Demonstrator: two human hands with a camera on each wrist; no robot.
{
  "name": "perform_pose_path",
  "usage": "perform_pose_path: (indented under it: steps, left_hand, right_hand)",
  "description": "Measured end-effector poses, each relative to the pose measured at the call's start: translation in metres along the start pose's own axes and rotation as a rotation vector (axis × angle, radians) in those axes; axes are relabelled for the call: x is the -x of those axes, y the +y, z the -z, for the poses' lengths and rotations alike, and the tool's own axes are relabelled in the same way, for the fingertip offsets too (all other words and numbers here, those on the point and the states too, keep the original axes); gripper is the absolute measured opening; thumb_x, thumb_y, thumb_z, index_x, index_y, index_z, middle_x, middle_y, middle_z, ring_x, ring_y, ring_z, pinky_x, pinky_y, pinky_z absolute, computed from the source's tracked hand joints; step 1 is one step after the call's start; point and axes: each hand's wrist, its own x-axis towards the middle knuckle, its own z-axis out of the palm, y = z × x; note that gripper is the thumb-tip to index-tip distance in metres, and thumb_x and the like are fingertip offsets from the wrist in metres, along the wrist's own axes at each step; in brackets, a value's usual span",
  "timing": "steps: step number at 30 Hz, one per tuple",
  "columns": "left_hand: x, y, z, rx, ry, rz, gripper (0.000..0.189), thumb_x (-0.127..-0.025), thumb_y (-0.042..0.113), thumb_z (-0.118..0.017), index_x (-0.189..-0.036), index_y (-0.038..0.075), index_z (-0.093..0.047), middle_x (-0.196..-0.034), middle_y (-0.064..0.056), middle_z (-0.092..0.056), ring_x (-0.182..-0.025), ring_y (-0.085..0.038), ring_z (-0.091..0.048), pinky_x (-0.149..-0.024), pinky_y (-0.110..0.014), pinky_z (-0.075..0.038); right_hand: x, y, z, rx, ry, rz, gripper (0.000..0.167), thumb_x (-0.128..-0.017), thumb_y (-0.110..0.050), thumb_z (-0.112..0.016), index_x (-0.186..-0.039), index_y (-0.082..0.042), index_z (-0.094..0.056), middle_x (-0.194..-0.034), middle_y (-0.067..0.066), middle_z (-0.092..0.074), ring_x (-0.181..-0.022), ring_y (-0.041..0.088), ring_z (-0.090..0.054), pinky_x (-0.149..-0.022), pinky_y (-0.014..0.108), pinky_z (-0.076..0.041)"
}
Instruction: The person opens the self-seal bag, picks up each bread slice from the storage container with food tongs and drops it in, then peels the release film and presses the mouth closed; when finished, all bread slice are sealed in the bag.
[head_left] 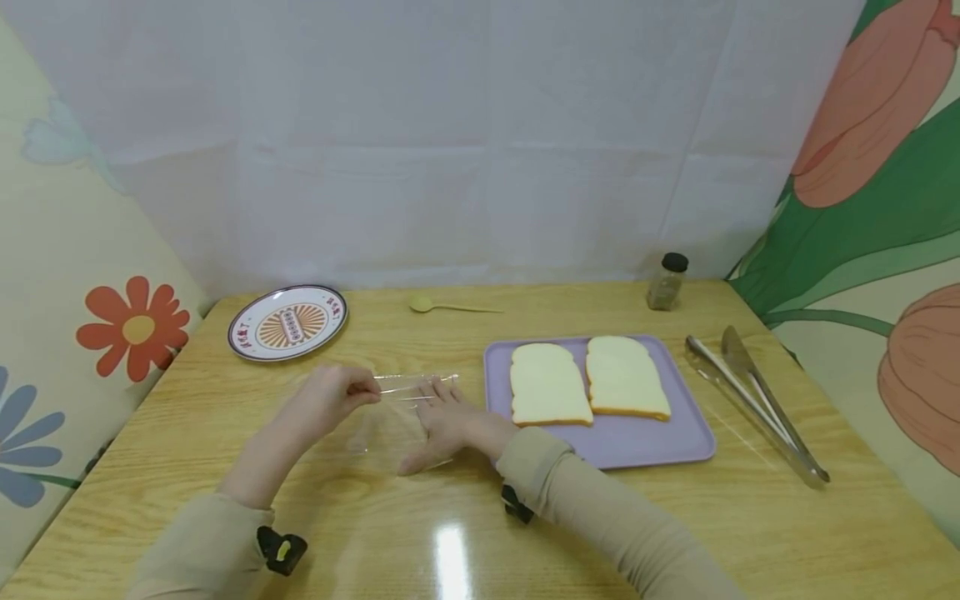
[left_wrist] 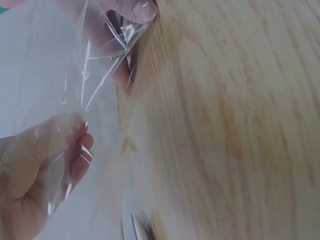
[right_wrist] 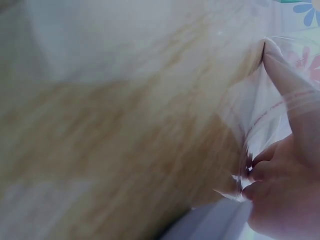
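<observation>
A thin clear plastic bag lies crumpled on the table between both hands, its glossy folds catching the light. At its upper left corner, the left hand pinches the film between thumb and fingers. The right hand rests on the bag's right side, palm down with fingers spread. Creased film fills the left part of the left wrist view, with fingers showing through it. In the right wrist view, a reddish line runs across the film near the hand.
A lilac tray with two bread slices stands right of the hands. Metal tongs lie beyond it, below a black-capped spice jar. Toward the back are a patterned plate and a gold spoon.
</observation>
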Motion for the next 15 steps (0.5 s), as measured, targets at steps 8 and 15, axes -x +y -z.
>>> perform_pose_path:
  steps: [8,15]
  left_hand:
    - [0.0016,0.002,-0.0012,0.008,0.041,-0.015,0.015,-0.075,0.002,-0.075,-0.071,0.012,-0.066,-0.068,0.003,-0.065,-0.063,-0.005,-0.057,-0.056,-0.022,-0.051]
    - [0.0036,0.0,-0.0027,-0.011,0.036,-0.041,0.007,-0.077,0.001,-0.073,-0.079,0.007,-0.07,-0.075,-0.001,-0.069,-0.069,-0.014,-0.064,-0.063,-0.029,-0.055]
  right_hand:
    - [0.0013,-0.0018,-0.0005,-0.022,0.003,-0.001,0.112,-0.075,-0.067,-0.062,-0.15,-0.004,-0.008,-0.159,0.011,0.001,-0.146,0.025,0.008,-0.121,0.039,0.004]
    - [0.0014,0.0007,-0.0002,0.007,0.031,0.023,0.108,-0.075,-0.066,-0.064,-0.15,-0.003,-0.017,-0.159,0.012,-0.004,-0.147,0.027,0.002,-0.121,0.04,0.001]
